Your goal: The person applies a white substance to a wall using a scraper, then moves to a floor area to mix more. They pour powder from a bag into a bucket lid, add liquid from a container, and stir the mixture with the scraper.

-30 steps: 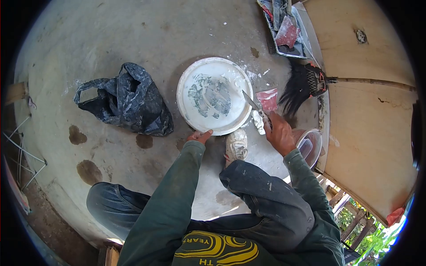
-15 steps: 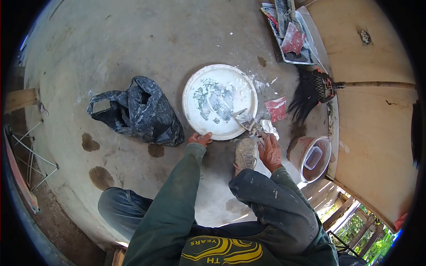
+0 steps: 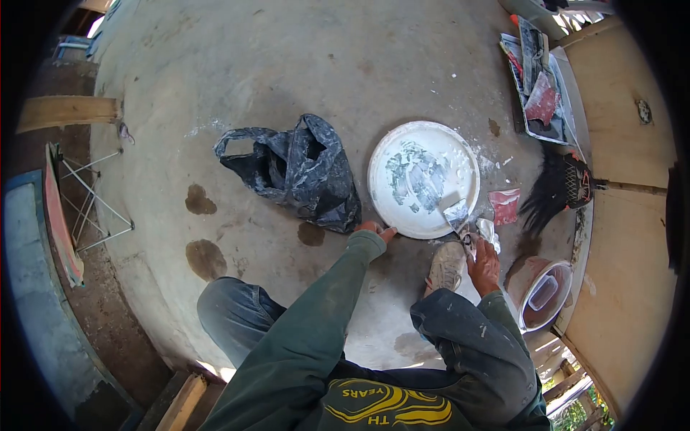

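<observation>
A putty knife (image 3: 456, 212) is in my right hand (image 3: 484, 267), its fingers closed round the handle. Its blade lies over the lower right rim of a round white tray (image 3: 374, 179), which is smeared with white paste. My left hand (image 3: 374, 230) is low at the tray's lower left edge, thumb stretched toward the rim and fingers apart from it. Those fingers are right at the bottom corner of a black plastic bag (image 3: 316, 172) dusted with white powder. A crumpled white piece (image 3: 489, 233) lies beside my right hand.
A red flat piece (image 3: 504, 206) and a black-bristled broom (image 3: 557, 187) lie to the right. Below them stands a bucket (image 3: 535, 294) with a clear plastic container inside. A tool-filled tray (image 3: 568, 108) sits by the wall. My shoe (image 3: 447, 266) is close under the white tray.
The view has swung left, so everything appears further right. My left hand has come off the tray's rim and shifted toward the black bag. The right hand still holds the putty knife.
</observation>
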Demonstrator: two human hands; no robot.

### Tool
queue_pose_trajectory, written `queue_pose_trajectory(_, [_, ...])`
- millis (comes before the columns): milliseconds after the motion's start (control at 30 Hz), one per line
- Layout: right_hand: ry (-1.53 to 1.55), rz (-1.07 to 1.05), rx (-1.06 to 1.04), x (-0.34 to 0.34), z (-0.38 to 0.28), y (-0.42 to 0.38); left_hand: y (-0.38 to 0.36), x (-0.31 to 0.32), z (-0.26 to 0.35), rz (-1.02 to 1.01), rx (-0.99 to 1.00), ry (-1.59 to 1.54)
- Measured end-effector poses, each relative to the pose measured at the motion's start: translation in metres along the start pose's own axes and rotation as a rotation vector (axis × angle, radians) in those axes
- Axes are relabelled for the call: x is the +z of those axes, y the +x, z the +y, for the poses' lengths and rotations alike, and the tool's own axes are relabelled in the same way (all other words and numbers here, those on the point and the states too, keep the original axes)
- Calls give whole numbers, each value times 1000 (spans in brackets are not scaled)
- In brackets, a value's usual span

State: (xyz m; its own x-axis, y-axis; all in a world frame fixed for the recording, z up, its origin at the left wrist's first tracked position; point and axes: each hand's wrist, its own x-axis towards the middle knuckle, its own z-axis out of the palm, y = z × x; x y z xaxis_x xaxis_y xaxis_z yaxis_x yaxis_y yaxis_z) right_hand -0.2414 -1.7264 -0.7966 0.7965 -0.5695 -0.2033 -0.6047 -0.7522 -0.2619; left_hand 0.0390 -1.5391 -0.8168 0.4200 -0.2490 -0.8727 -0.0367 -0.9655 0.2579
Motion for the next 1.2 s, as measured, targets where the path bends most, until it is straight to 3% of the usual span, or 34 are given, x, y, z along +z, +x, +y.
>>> queue_pose_trajectory(67, [54, -110, 7, -34, -8, 13, -12, -28, -17, 84, 163, -340])
queue_pose_trajectory(167, [85, -157, -147, -88, -31, 56, -62, -137, 3, 490, 275, -702])
queue_pose_trajectory(233, [137, -184, -347, -121, -56, 96, -64, -197, -9, 725, 298, -742])
queue_pose_trajectory(300, [208, -153, -570, -137, -101, 139, -29, -234, -43, 888, 208, -407])
queue_pose_trajectory(333, [244, -124, -686, -141, -128, 161, -20, -241, -38, 897, 216, -418])
queue_pose_trajectory(400, [303, -93, -813, -141, -201, 196, -10, -253, -26, 849, -34, 38])
queue_pose_trajectory(467, [440, -79, -911, -125, -274, 221, 0, -252, -16, 757, -143, 128])
queue_pose_trajectory(500, [497, -37, -909, -105, -306, 228, 4, -252, -13, 648, -254, 224])
queue_pose_trajectory(567, [556, -3, -906, -65, -345, 238, 5, -252, -22, 591, -233, 144])
queue_pose_trajectory(600, [563, -29, -774, -47, -358, 238, 3, -248, -31, 526, -221, 76])
queue_pose_trajectory(633, [569, -56, -645, -33, -365, 237, 9, -240, -46, 549, -247, -12])
queue_pose_trajectory(667, [577, -66, -649, -24, -364, 235, 11, -232, -59, 548, -260, -12])
queue_pose_trajectory(733, [103, -225, -651, -11, -348, 233, 11, -221, -77, 744, -242, -202])
queue_pose_trajectory(767, [99, -224, -654, -2, -336, 231, 8, -220, -78, 721, -222, -241])
queue_pose_trajectory(833, [17, 25, -689, 10, -310, 216, 23, -207, -85, 778, -237, -317])
queue_pose_trajectory(933, [-59, -47, -623, 3, -299, 195, 38, -190, -88, 842, -225, -494])
queue_pose_trajectory(1000, [-64, -80, -572, 0, -301, 191, 44, -184, -94, 854, -201, -600])
queue_pose_trajectory(1067, [-26, 153, -648, -8, -308, 190, 47, -179, -100, 873, 90, -815])
queue_pose_trajectory(1100, [-22, 152, -640, -8, -316, 194, 49, -176, -104, 869, 90, -807])
queue_pose_trajectory(1167, [443, 229, -637, -10, -341, 213, 35, -173, -91, 940, 276, -873])
queue_pose_trajectory(1200, [440, 230, -627, -9, -350, 219, 35, -170, -90, 930, 279, -870])
